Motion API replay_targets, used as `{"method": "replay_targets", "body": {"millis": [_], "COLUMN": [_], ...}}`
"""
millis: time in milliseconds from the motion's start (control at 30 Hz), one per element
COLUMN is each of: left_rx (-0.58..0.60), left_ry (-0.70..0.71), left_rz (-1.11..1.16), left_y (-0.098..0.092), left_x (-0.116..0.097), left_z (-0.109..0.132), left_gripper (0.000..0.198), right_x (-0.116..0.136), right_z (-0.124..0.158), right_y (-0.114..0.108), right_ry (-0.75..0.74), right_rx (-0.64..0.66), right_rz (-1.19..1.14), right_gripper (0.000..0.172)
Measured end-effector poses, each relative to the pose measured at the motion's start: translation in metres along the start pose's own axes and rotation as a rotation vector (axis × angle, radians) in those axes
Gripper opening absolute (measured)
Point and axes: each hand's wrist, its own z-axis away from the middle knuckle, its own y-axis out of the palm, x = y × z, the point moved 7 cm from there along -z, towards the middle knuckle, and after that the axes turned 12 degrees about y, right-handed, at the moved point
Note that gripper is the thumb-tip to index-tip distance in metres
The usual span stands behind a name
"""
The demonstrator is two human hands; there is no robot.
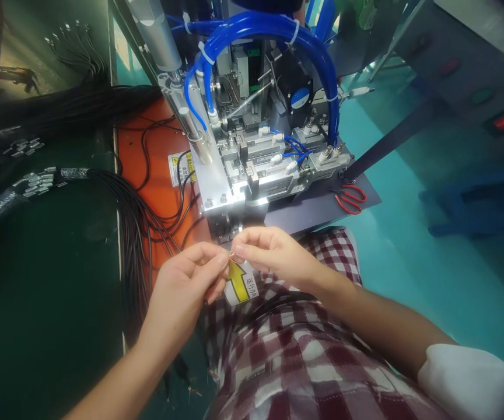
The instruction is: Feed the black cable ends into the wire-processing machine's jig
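My left hand (pixel 193 274) and my right hand (pixel 273 254) meet at the machine's front edge, both closed in a pinch. Between the fingertips show the thin wire ends (pixel 231 255) of a cable, one orange-red and others pale. The left fingers and thumb press on the wires from the left, the right thumb and forefinger from the right. Most of the wires is hidden by the fingers. Just below the fingertips is a label with a yellow arrow (pixel 238 281). A metal machine (pixel 252 169) with blue air hoses (pixel 252 26) stands right beyond my hands.
Bundles of black cables (pixel 133 216) lie across the orange plate (pixel 132 151) and green table (pixel 59 280) at left. Red-handled pliers (pixel 352 198) rest on the grey base plate at right. A blurred control box (pixel 466 76) with a red light stands upper right.
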Motion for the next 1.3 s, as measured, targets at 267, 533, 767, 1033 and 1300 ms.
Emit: {"method": "replay_targets", "body": {"millis": [267, 533, 767, 1033, 1300], "left_rx": [0.077, 0.041, -0.012, -0.071, -0.085], "left_ry": [-0.022, -0.019, 0.012, 0.021, 0.069], "left_rz": [-0.022, -0.039, 0.028, 0.160, 0.009], "left_y": [0.000, -0.002, 0.000, 0.004, 0.002], "left_x": [0.002, 0.005, 0.003, -0.005, 0.001], "left_z": [-0.002, 0.000, -0.001, 0.004, 0.001], "left_gripper": [0.025, 0.024, 0.022, 0.018, 0.024], "right_x": [0.006, -0.001, 0.004, 0.016, 0.008], "right_z": [0.006, 0.004, 0.014, 0.033, 0.017], "right_y": [0.001, -0.004, -0.001, 0.019, 0.001], "right_ry": [-0.216, -0.162, -0.310, -0.682, -0.425], "right_rx": [-0.117, -0.179, -0.413, -0.506, -0.473], "right_rz": [0.204, 0.210, 0.435, 0.743, 0.556], "right_gripper": [0.013, 0.016, 0.011, 0.013, 0.010]}}
